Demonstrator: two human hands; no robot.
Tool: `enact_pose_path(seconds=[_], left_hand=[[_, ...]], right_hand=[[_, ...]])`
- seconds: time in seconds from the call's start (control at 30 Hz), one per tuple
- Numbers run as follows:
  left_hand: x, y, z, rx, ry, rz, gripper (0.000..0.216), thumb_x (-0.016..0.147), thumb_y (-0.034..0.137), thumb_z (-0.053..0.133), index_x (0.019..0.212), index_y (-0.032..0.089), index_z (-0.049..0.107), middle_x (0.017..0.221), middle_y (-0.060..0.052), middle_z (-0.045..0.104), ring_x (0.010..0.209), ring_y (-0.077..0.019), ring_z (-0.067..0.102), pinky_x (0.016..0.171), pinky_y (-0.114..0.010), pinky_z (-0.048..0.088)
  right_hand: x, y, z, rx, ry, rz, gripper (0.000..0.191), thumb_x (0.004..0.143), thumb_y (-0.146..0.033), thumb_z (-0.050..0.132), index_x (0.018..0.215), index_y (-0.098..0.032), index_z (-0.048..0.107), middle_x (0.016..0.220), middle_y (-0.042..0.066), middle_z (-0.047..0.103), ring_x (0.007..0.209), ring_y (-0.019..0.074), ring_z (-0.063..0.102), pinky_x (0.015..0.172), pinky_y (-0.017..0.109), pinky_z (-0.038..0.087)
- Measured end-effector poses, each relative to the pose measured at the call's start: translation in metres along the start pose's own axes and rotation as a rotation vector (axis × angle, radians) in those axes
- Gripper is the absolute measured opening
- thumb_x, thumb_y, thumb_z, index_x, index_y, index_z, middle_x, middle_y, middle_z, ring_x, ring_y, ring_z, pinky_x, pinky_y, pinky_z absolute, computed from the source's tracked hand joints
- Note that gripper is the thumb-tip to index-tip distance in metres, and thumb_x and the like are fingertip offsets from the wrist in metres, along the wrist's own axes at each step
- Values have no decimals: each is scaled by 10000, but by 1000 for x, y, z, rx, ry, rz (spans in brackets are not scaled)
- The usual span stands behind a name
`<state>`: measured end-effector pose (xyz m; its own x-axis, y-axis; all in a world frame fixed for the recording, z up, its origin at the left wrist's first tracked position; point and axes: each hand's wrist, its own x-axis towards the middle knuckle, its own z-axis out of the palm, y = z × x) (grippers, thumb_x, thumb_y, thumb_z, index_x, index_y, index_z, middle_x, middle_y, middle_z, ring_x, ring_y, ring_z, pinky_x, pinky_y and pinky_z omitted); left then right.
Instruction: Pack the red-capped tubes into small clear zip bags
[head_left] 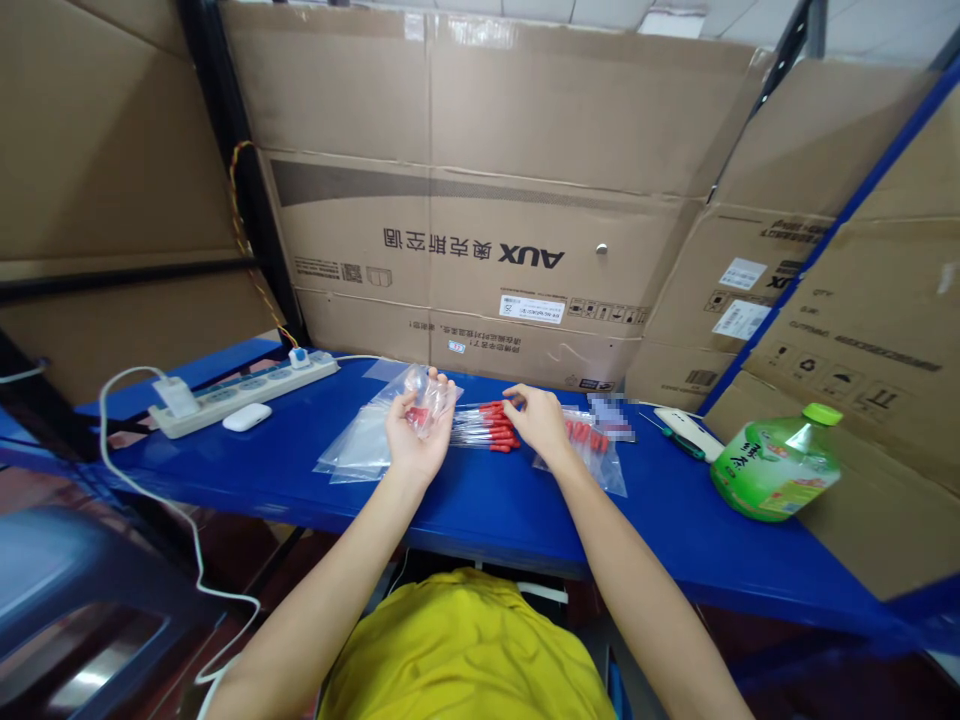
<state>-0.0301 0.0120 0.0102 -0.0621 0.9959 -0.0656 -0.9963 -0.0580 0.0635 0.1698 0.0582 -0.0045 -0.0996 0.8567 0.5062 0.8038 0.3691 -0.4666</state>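
My left hand [417, 440], palm up, grips a clear plastic bag [439, 402] between thumb and fingers; a little red shows through it. Beneath and left of that hand lies a stack of flat clear bags [356, 447]. A row of slim rods with red ends [501, 436] rests in the middle, their pale shafts pointing left. My right hand [541, 422] has its thumb and finger pinched at the topmost red end; the exact contact is hard to see. Right of it, partly behind the wrist, are filled clear bags with red pieces [589, 436] inside.
A power strip [247, 392] with plugs and a white oval case [247, 417] lie at the left of the blue table [480, 510]. To the right stand a green-capped bottle [780, 465], a green-and-black tool [684, 440] and a white object [694, 430]. Cardboard walls [480, 220] enclose the back.
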Motion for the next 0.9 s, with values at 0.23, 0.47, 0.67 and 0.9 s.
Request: enact_pose_path(seconds=[0.23, 0.47, 0.67, 0.9], left_hand=[[5, 6, -4, -40, 11, 79, 430, 887, 143, 531, 1308, 126, 612, 1043, -119, 775, 1016, -225, 777, 949, -370, 638], [10, 8, -9, -12, 13, 106, 448, 877, 130, 542, 1319, 162, 608, 1060, -109, 779, 1016, -222, 780, 950, -370, 631], [8, 0, -9, 100, -32, 71, 461, 863, 123, 577, 1319, 162, 629, 1075, -100, 783, 1002, -211, 777, 991, -366, 601], [-1, -13, -10, 234, -130, 19, 550, 845, 96, 584, 1380, 220, 607, 1155, -88, 785, 1056, -224, 771, 1036, -398, 571]], right_hand=[[-8, -20, -22, 325, 490, -278, 139, 936, -254, 588, 841, -210, 680, 762, 8, 640, 649, 157, 572, 667, 293, 472], [-28, -43, -21, 362, 447, -427, 134, 948, -249, 589, 842, -230, 669, 728, 12, 616, 635, 165, 565, 653, 326, 506], [-34, -55, -3, 368, 360, -555, 115, 990, -281, 648, 932, -241, 739, 830, 45, 739, 756, 190, 683, 742, 350, 575], [-36, -56, 21, 236, 259, -559, 139, 1028, -307, 657, 937, -230, 727, 884, 38, 774, 833, 189, 708, 829, 321, 545]])
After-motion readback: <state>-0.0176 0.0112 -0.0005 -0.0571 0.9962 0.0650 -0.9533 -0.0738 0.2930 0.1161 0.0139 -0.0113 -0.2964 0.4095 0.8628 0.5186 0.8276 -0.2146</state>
